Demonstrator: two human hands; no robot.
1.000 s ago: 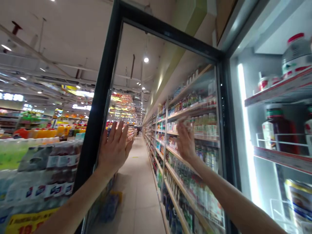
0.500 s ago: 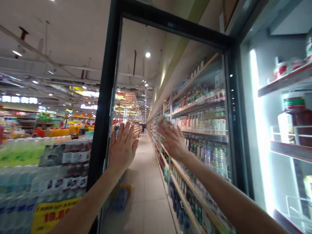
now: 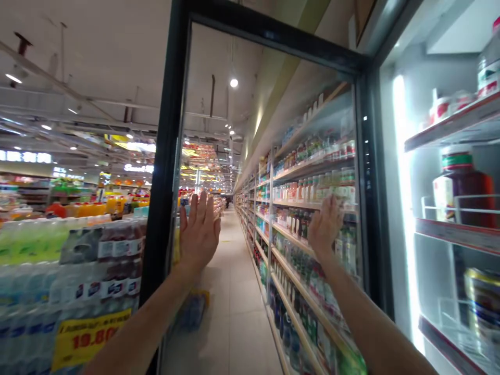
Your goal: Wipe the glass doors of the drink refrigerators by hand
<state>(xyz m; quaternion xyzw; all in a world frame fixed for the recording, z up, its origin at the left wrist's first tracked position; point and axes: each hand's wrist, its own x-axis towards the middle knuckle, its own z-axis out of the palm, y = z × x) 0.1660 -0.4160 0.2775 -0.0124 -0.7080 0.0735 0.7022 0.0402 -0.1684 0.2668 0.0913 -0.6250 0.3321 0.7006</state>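
Observation:
A black-framed glass cooler door stands swung out in front of me. My left hand lies flat against its glass near the left frame, fingers stretched upward. My right hand presses on the glass near the hinge side, fingers up and slightly curled, with what may be a cloth under the palm; I cannot make it out. Through the glass I see a long aisle and shelves of bottles.
The lit cooler interior at right holds a dark juice bottle, jars and cans on wire-fronted shelves. Stacked packs of bottled drinks with a yellow price sign stand at left. The tiled aisle floor runs ahead.
My right hand swept left across the glass to the middle, then back right toward the hinge side. My left hand stayed flat near the left frame.

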